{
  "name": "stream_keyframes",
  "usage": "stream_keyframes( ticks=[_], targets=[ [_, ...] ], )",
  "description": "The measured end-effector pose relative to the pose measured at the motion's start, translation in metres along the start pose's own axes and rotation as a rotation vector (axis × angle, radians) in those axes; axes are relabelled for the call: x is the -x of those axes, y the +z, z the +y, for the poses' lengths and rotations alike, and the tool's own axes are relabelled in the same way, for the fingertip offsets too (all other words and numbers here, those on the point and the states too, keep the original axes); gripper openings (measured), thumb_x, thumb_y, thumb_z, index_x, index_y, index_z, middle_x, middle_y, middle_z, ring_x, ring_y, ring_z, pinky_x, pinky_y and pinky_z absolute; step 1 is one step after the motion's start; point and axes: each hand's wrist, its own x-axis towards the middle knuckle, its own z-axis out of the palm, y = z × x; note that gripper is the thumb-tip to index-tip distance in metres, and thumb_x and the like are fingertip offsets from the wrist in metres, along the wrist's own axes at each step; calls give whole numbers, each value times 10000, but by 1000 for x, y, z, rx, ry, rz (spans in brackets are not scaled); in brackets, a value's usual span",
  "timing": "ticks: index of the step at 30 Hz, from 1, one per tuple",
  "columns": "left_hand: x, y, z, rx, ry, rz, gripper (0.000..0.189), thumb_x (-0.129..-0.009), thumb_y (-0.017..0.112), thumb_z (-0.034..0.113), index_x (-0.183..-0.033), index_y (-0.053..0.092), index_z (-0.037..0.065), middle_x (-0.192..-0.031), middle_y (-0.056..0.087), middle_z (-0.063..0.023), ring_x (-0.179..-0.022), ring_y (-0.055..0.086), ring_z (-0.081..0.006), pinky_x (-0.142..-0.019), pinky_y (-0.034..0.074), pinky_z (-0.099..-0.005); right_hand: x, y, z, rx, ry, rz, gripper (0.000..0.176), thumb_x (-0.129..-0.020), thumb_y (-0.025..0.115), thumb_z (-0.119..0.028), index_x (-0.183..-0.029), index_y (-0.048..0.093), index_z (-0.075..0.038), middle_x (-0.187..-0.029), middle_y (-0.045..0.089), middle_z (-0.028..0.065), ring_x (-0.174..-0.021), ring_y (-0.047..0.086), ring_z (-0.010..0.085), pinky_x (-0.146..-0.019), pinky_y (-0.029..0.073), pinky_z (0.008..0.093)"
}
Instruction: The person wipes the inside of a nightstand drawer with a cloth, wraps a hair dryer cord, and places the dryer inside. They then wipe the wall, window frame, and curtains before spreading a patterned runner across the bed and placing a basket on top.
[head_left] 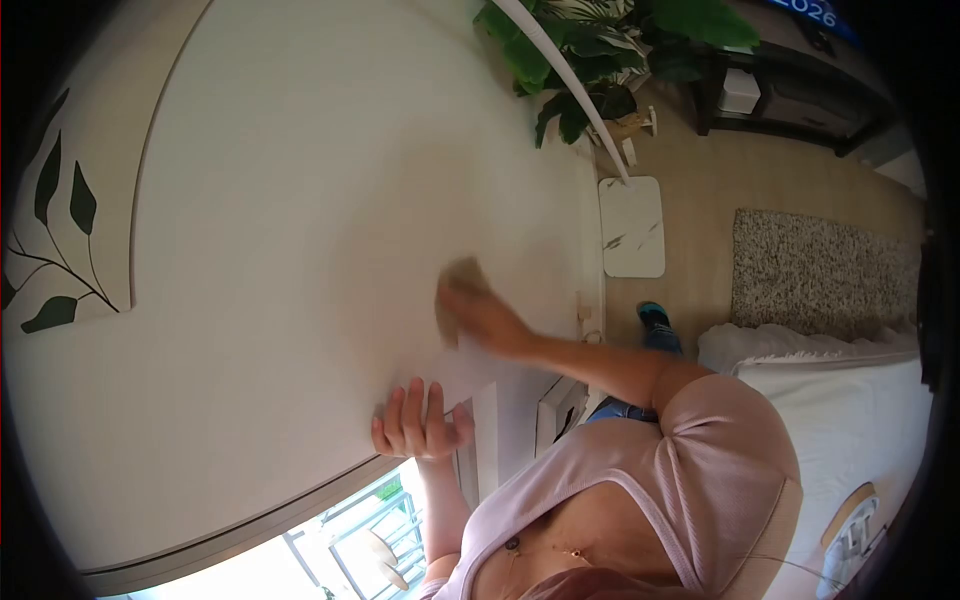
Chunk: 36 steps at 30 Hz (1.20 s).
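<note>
My right hand is closed on a tan cloth or sponge, its exact kind smeared by motion. The cloth or sponge is at the pale wall, around the middle of the view. Below it and slightly to the left, my left hand rests against the wall beside the window frame. Its fingers are stretched out and a little apart, holding nothing.
A leaf-print picture hangs at the left. Green plants, a curved white pole on a marble-look base, a dark TV stand, a rug and a white-covered sofa or bed occupy the right.
</note>
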Motion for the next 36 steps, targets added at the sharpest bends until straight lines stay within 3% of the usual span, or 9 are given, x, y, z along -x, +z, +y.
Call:
stream_keyframes(
  ticks=[2,9,13,15,18,24,25,30,36],
  targets=[
    [1,1,1,12,-11,20,327,-807,448,390,-873,654,145,-967,653,-32,-943,579,-210,-947,291,-384,-53,-6,58,-210,55,360,399,-874,455,-80,-1272,433,-85,-1198,516,169,-1155,465,299,-967,357,353],
    [-1,3,0,-24,-9,29,318,-803,451,382,-845,661,148,-968,657,-24,-941,581,-202,-951,296,-381,-149,-57,174,-240,692,342,364,-941,322,-370,-1131,474,-101,-957,595,236,-892,581,373,-763,448,427],
    [-5,1,2,-3,-27,7,311,-798,459,370,-831,666,140,-964,659,-23,-939,583,-212,-949,295,-383,-63,0,39,-122,138,343,261,-891,447,-229,-1095,495,-73,-1083,559,192,-1007,535,336,-821,435,422],
    [-4,1,1,-11,-24,13,309,-798,460,364,-831,667,137,-959,660,-23,-939,584,-214,-947,296,-384,-17,7,-48,252,63,-216,273,-874,505,-186,-1124,543,-83,-1047,553,177,-1003,510,351,-903,394,451],
    [-3,-1,0,-9,-20,-2,310,-800,455,359,-824,668,135,-944,663,-23,-944,583,-210,-947,293,-385,-19,-4,-37,180,-392,-22,335,-871,514,-181,-1204,512,-138,-1119,507,184,-1069,463,365,-941,377,428],
    [-4,2,2,-36,-37,13,308,-788,463,360,-814,670,134,-914,668,-10,-949,580,-201,-950,287,-380,-209,-65,128,-83,-154,507,502,-890,415,-46,-1367,326,-178,-1294,447,173,-1174,446,323,-950,379,346],
    [-3,2,2,-42,-45,6,308,-786,463,359,-808,670,133,-906,670,-7,-951,579,-201,-949,287,-379,-222,-85,132,-228,239,380,412,-939,374,-160,-1350,347,-163,-1274,466,173,-1151,470,320,-939,389,343],
    [-9,-1,4,-35,-51,-15,312,-779,463,355,-776,674,125,-878,675,2,-957,576,-199,-948,287,-371,-221,-71,118,-74,492,378,327,-925,385,-230,-1229,455,-132,-1052,555,201,-954,547,331,-834,427,383],
    [-8,-2,1,-19,-38,-4,312,-773,466,353,-767,675,121,-856,678,-3,-946,575,-199,-940,292,-373,-72,-12,-44,98,-372,52,445,-840,528,-56,-1276,465,-119,-1336,419,140,-1287,332,256,-1075,182,462]
  ],
)
